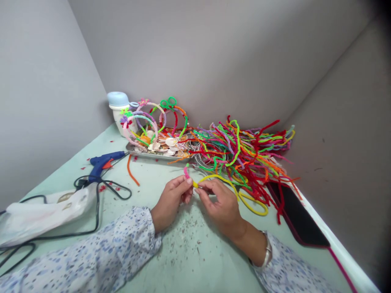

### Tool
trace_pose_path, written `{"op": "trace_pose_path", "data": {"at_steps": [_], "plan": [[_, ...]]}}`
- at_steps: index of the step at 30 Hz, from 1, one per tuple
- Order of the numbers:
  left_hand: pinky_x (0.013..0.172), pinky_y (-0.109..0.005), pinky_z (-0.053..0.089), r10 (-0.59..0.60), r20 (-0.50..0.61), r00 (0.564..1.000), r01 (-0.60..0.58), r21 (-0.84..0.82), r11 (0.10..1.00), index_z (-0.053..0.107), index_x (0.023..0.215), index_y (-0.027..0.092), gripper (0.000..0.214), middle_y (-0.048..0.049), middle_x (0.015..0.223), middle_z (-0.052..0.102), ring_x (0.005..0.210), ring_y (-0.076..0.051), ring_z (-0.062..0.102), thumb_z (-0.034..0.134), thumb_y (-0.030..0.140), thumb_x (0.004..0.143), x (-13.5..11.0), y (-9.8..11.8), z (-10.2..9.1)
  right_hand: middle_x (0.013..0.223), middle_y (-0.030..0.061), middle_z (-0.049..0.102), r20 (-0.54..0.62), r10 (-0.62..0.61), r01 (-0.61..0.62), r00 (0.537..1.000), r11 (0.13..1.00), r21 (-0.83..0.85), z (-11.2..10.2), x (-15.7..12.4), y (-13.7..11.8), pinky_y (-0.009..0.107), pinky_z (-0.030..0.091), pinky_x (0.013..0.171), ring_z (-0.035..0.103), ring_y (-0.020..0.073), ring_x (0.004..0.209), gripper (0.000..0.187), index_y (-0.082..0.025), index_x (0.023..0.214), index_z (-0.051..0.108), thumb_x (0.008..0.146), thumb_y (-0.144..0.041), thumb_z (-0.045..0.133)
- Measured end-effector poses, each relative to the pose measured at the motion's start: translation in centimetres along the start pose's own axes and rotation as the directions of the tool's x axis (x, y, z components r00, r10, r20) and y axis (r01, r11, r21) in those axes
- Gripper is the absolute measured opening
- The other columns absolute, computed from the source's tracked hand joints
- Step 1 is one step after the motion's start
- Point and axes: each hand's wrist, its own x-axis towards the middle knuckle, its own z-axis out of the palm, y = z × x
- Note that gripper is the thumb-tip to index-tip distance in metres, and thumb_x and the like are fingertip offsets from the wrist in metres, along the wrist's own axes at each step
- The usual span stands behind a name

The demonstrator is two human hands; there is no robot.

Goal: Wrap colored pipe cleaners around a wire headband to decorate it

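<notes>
My left hand [171, 200] is closed, thumb and fingers pinching a short piece wrapped in pink pipe cleaner [186, 171] with a green tip. Beside the thumb, yellow wrapping [195, 184] shows on the same piece. My right hand [222, 204] pinches at the yellow part, its fingertips almost meeting those of the left. From there a long yellow pipe cleaner [253, 208] loops out to the right over the table. What lies inside the wrapping is mostly hidden by my fingers.
A metal tray [152, 155] holds shells and several wrapped headbands [157, 126]. Right of it spreads a heap of coloured pipe cleaners [244, 146]. A blue glue gun [100, 163] with its cord, a plastic bag [45, 215], a white bottle [119, 114] and a black pad [301, 219] lie around.
</notes>
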Motion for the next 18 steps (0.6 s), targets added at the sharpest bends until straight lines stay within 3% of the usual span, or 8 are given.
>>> {"op": "trace_pose_path", "data": {"at_steps": [18], "plan": [[0.045,-0.018,0.031,-0.001,-0.022,1.0,0.001,-0.012,1.0,0.052,0.068,0.015,0.025,0.0049,0.055,0.049,0.045,-0.005,0.041,0.064,0.034,0.08,0.09,0.0,-0.02,0.09,0.0064,0.067,-0.063,0.007,-0.005,0.998,0.999,0.031,-0.01,-0.01,-0.05,0.032,0.053,0.077,0.063,0.0174,0.085,0.011,-0.022,0.095,0.067,0.087,-0.02,0.06]]}}
